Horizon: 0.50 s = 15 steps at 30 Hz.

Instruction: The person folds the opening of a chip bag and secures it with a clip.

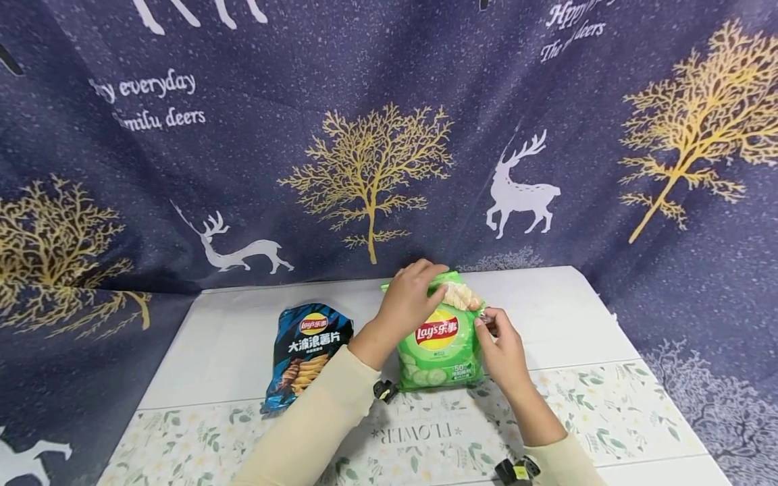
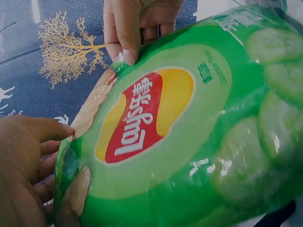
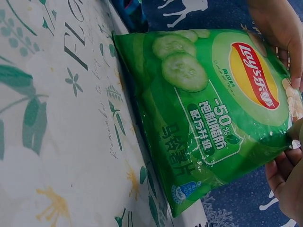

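A green Lay's potato chip bag [image 1: 439,358] with cucumber pictures stands on the table, its top edge leaning away. At that top edge my left hand [image 1: 408,297] grips the bag, its thumb on the front; in the left wrist view the other fingers of the left hand [image 2: 23,165] go behind the film. My right hand [image 1: 503,347] pinches the upper right corner, and the right wrist view shows the same right hand [image 3: 289,182] at that edge. A dark blue Lay's chip bag [image 1: 310,354] lies flat to the left, untouched.
The white table [image 1: 231,337] carries a floral cloth strip [image 1: 425,432] with printed lettering along its front part. Behind the table hangs a dark blue curtain [image 1: 243,182] with golden trees and white deer. Black straps circle both wrists.
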Tool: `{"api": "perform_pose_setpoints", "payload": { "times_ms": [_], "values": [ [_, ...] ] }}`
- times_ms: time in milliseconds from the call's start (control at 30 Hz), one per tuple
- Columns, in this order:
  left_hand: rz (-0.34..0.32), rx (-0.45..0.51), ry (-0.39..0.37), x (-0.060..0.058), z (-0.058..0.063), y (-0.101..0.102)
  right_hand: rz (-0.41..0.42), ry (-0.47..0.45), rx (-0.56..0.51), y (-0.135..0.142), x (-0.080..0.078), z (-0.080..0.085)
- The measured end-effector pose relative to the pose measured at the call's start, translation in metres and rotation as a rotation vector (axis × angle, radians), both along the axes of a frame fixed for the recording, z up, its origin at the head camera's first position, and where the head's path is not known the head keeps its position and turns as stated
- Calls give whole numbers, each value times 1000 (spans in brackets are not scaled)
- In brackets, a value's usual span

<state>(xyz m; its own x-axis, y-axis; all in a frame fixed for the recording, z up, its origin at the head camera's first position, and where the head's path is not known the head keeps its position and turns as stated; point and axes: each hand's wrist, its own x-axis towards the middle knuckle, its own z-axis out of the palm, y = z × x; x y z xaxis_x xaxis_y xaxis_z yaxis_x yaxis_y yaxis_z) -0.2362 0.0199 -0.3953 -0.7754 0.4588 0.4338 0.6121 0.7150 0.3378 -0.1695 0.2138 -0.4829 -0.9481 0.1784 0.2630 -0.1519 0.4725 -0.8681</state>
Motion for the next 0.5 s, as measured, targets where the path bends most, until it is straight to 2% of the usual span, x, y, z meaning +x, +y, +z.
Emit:
{"api": "perform_pose_setpoints", "payload": {
  "times_ms": [500],
  "values": [
    [1,19,4,1,1,5,-9,-4,4,0,1,0]
  ]
}}
